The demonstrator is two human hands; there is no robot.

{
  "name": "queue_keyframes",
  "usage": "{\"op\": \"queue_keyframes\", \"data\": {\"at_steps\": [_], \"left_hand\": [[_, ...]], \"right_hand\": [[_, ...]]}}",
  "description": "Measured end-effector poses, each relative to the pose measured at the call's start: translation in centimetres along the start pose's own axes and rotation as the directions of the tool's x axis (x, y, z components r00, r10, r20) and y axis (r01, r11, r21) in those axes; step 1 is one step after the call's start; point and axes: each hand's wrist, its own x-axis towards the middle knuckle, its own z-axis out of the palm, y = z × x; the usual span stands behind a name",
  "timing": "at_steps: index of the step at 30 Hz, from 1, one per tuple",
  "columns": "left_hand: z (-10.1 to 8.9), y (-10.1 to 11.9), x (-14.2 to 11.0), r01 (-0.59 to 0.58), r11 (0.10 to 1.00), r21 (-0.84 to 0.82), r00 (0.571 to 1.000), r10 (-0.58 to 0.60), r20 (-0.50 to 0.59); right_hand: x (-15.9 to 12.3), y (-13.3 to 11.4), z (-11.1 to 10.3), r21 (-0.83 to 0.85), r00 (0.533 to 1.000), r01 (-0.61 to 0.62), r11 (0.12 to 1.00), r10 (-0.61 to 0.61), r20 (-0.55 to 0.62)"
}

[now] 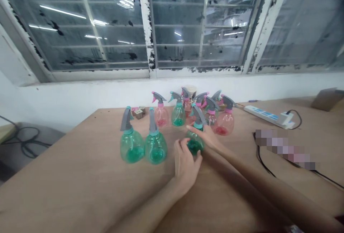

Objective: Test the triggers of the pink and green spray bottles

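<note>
A person has both hands at one green spray bottle [194,146] that is on the tabletop [88,186]. The left hand [186,166] is low down by the bottle, and its fingers and thumb are apart in a curved shape, with the bottle's bottom part just past them. The right hand [209,137] is higher up on the other side, with one finger stretched across the front of the bottle, under its blue-green ring. Its other fingers are hidden or blurry, so it is hard to tell if they are clamped on the bottle. The bottle has a gray top and dark green water inside. To the left of the fingers, two more green bottles [156,149] stand close together. Behind the fingers is a bunch of pink and green bottles, with a pink bottle [161,115] and a green bottle [178,114] on its left side. Just past the right hand stands a bottle with red water [225,122]. Farther to the right of the fingers lie a white power strip [264,115] and a blurred-out thing [285,150] with a black cord [264,165].
</note>
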Motion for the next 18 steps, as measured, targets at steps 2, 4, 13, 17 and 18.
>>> {"op": "queue_keyframes", "data": {"at_steps": [2, 4, 13, 17, 18], "left_hand": [[0.1, 0.6, -0.8, -0.127, 0.988, -0.082, 0.991, 0.129, 0.022], [0.2, 1.1, -1.5, -0.210, 0.966, -0.148, 0.961, 0.232, 0.153], [-0.6, 1.0, -1.1, -0.273, 0.950, -0.151, 0.873, 0.311, 0.375], [-1.2, 0.5, -0.4, -0.253, 0.950, -0.182, 0.892, 0.302, 0.338], [-1.3, 0.4, -0.3, -0.252, 0.948, -0.195, 0.892, 0.306, 0.334]], "right_hand": [[0.6, 0.0, 1.2, -0.013, 0.999, 0.006, 1.000, -0.007, -0.039], [1.5, 0.0, 2.7, -0.041, 0.999, 0.029, 0.999, -0.030, -0.025], [5.8, -0.1, 9.2, -0.111, 0.993, 0.106, 0.988, -0.099, 0.068], [6.1, -0.9, 10.7, -0.095, 0.985, 0.112, 0.989, -0.098, 0.142], [6.1, -1.2, 10.9, -0.091, 0.981, 0.122, 0.988, -0.106, 0.160]]}}
